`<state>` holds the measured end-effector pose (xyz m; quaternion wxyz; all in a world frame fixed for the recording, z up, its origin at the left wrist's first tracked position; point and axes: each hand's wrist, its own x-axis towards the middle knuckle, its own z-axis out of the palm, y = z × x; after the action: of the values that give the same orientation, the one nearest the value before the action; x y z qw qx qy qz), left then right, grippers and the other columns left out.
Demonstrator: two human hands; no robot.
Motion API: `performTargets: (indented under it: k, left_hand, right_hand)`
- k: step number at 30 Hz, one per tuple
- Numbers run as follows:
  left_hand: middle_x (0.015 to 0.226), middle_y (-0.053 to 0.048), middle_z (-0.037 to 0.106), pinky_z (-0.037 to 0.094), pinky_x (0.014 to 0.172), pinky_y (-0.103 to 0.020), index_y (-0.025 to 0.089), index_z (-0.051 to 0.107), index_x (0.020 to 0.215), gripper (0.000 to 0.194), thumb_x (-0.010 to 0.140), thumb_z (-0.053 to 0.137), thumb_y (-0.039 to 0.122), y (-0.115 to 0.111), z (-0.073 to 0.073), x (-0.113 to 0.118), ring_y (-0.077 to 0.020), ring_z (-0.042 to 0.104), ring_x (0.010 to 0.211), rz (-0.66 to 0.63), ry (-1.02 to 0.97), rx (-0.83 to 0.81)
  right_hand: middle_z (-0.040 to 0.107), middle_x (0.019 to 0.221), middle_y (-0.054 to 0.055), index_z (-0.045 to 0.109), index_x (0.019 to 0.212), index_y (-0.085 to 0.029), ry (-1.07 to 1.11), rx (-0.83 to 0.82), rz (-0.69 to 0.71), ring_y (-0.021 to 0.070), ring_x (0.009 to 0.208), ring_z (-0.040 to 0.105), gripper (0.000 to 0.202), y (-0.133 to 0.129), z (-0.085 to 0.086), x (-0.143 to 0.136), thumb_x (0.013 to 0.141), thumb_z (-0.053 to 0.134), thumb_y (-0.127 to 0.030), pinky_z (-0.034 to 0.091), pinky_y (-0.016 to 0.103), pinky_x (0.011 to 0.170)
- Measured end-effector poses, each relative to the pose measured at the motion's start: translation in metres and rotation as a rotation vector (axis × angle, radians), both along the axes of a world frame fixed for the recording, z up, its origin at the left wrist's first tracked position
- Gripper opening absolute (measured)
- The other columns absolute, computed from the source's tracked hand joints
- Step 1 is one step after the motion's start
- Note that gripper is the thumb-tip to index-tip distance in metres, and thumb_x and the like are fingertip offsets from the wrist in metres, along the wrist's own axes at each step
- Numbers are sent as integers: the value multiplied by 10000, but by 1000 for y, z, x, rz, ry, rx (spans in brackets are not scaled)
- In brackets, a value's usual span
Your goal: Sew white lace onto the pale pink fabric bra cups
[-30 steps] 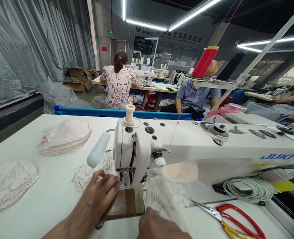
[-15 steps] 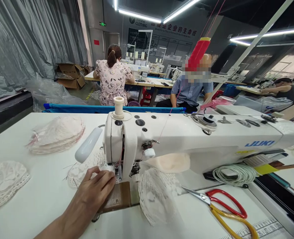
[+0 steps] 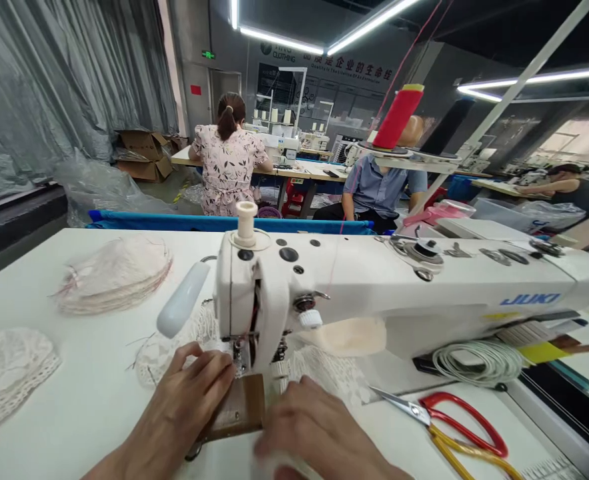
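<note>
My left hand (image 3: 189, 390) lies on the table just left of the needle area, its fingers bent and pressed on white lace fabric (image 3: 167, 343) beside the presser foot. Blurred by motion, my right hand (image 3: 319, 427) is right of the metal needle plate (image 3: 242, 407), over the near part of more lace (image 3: 324, 367). What its fingers hold is hidden. The white sewing machine (image 3: 364, 267) stands across the table behind both hands.
Red-and-yellow scissors (image 3: 444, 420) lie to the right, near coiled cord (image 3: 477, 360). Stacked white pieces (image 3: 114, 273) and lace-edged pieces (image 3: 12, 373) sit left. Beyond a blue cloth edge (image 3: 224, 221), other people sit at tables.
My right hand has come into view from the bottom, over the lace right of the needle plate. My left hand stays by the presser foot. The view has shifted slightly.
</note>
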<state>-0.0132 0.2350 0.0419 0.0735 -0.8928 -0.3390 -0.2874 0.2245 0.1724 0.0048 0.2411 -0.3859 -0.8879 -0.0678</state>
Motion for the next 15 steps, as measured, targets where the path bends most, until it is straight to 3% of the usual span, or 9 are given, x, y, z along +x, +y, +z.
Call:
performTargets:
  k: [1,3,5,15]
  left_hand:
    - [918,-32,669,326,883,-372,182,577,1058,343,951,267,81,1,0,1,-167,583,834,-5,-13,-7]
    - [861,-18,665,320,881,-370,189,585,1044,343,966,260,111,2,-2,2,-165,576,812,-7,-36,5]
    - [837,-15,664,319,874,-372,185,597,1019,342,968,266,118,3,-6,2,-164,570,792,4,-40,23]
    - [928,-50,674,325,886,-389,153,602,1020,231,911,399,127,4,-17,1,-189,579,879,14,14,81]
  right_hand:
    - [617,945,72,563,1099,-258,17,-90,24,187,828,575,246,17,21,-8,942,382,-314,467,319,707]
    - [613,851,69,539,1137,-195,2,-108,96,173,724,557,257,40,52,-22,922,400,-211,433,293,626]
    - [607,805,51,550,1101,-180,-26,-93,110,160,667,540,238,50,65,-32,912,405,-167,404,279,591]
    - [632,792,36,547,1114,-148,-42,-49,135,161,631,534,231,50,42,-34,913,445,-199,416,310,624]
